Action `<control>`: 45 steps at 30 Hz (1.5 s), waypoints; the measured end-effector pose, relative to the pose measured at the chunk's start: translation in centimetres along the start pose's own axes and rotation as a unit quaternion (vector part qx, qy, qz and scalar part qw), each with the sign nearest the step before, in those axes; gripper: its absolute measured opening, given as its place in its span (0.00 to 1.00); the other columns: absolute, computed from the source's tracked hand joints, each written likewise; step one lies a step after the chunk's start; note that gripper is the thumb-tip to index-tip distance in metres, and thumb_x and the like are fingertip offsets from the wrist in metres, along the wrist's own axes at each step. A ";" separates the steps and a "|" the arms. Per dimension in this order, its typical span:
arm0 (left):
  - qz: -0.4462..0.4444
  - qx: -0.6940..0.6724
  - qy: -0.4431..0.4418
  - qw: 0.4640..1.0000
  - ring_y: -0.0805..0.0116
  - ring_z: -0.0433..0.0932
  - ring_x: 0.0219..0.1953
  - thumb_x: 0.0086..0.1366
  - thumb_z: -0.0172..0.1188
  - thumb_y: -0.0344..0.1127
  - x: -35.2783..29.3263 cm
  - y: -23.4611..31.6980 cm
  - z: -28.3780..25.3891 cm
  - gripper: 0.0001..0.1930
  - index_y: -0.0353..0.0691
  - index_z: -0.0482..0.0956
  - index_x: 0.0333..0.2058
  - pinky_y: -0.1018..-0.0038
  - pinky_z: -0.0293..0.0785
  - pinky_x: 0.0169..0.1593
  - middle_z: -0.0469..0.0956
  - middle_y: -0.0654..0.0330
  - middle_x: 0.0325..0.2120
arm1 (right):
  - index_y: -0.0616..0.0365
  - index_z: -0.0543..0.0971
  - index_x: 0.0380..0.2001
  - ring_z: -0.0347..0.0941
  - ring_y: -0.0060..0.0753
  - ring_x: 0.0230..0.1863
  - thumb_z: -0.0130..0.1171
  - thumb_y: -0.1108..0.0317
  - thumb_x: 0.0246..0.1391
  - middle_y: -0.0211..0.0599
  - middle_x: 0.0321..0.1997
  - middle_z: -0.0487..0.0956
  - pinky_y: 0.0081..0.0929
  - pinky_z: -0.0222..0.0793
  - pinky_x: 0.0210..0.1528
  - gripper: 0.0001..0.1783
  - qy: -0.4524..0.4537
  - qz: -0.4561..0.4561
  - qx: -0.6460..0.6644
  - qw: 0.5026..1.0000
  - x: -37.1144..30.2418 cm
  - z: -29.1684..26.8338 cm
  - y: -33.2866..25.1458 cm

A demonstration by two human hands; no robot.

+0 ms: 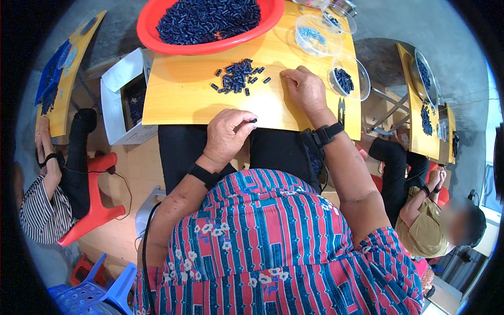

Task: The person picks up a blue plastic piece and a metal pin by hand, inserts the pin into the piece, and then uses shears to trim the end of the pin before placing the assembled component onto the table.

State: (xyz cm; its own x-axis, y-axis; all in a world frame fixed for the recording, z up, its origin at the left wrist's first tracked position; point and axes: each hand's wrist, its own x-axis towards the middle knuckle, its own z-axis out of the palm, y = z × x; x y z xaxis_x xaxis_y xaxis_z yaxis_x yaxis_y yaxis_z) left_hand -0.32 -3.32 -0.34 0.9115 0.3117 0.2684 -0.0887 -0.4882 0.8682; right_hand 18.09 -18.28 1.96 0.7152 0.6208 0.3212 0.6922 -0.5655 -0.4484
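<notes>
Pinches a small dark piece (254, 121) in the left hand (226, 134), between thumb and finger; curls the right hand (307, 90) narrowly over the counter (181, 86), cannot tell whether around anything. Seems mid-step in handling pieces singly; likely calls for steady pinching next. Looks short, blackish, like the pile (239, 76) ahead of the left hand
</notes>
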 end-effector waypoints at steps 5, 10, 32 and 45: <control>-0.006 -0.014 -0.003 1.000 0.57 0.80 0.35 0.53 0.66 0.28 -0.1 0.0 -0.1 0.07 0.40 0.82 0.33 0.67 0.76 0.41 0.82 0.56 0.30 | 0.54 0.83 0.29 0.77 0.51 0.34 0.56 0.69 0.54 0.41 0.33 0.78 0.42 0.73 0.38 0.07 -0.018 0.017 -0.025 0.999 0.1 0.3 -0.2; 0.007 -0.007 0.002 1.000 0.57 0.80 0.35 0.53 0.66 0.28 -0.1 0.1 -0.2 0.07 0.39 0.82 0.33 0.67 0.76 0.41 0.82 0.56 0.30 | 0.52 0.82 0.31 0.78 0.46 0.32 0.59 0.68 0.53 0.36 0.33 0.79 0.39 0.75 0.35 0.05 -0.012 -0.016 -0.099 0.995 -0.1 0.6 -0.5; -0.039 -0.066 0.036 0.996 0.65 0.80 0.27 0.53 0.70 0.31 -0.2 -1.0 0.7 0.08 0.39 0.83 0.32 0.72 0.76 0.33 0.80 0.58 0.25 | 0.55 0.76 0.34 0.76 0.53 0.37 0.57 0.75 0.52 0.45 0.34 0.77 0.40 0.73 0.40 0.06 -0.072 -0.044 0.136 0.987 -5.7 1.0 -5.1; -0.060 -0.044 0.040 0.996 0.65 0.81 0.26 0.51 0.70 0.31 0.0 -0.6 0.7 0.08 0.39 0.84 0.31 0.71 0.77 0.33 0.81 0.56 0.25 | 0.55 0.73 0.35 0.74 0.54 0.34 0.53 0.73 0.56 0.45 0.32 0.73 0.42 0.72 0.36 0.04 -0.106 -0.122 0.039 0.986 -5.5 0.3 -5.9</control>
State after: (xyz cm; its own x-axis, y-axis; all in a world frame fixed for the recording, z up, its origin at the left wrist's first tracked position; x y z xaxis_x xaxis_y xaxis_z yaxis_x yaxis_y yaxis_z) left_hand -0.05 -3.56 -1.16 0.8827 0.4298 0.1900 -0.0189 -0.3715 0.9282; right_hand 10.01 -18.20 2.60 0.4857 0.8376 0.2500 0.8262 -0.3465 -0.4442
